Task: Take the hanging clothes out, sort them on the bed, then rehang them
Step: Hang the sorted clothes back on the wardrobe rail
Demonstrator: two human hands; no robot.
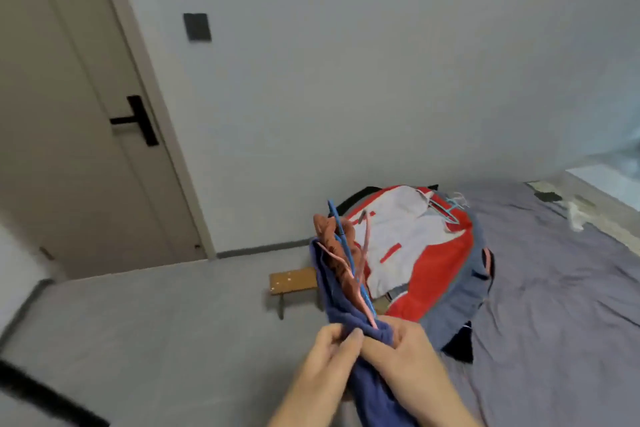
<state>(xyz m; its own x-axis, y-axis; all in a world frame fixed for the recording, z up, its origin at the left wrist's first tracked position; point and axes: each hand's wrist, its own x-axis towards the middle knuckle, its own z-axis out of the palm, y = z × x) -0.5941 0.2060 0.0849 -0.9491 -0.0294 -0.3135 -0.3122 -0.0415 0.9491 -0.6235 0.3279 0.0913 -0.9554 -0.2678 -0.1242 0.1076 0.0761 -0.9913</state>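
Both my hands hold a bundle of clothes on hangers in front of me. My left hand (329, 354) pinches the blue garment (334, 291) at its top. My right hand (405, 354) grips the same blue cloth from the right. A rust-red garment (334, 236) sits inside the bundle with a blue hanger (341, 232) and a pink hanger (363, 253) sticking up. On the bed (554, 288) lies a red and white jacket (415, 246) on top of a denim garment (464, 298), with a light blue hanger (448, 211) at its collar.
A small wooden stool (294, 282) stands on the grey floor beside the bed corner. A closed door (79, 135) with a black handle is at the left. Small dark and white items (561, 201) lie at the bed's far right edge.
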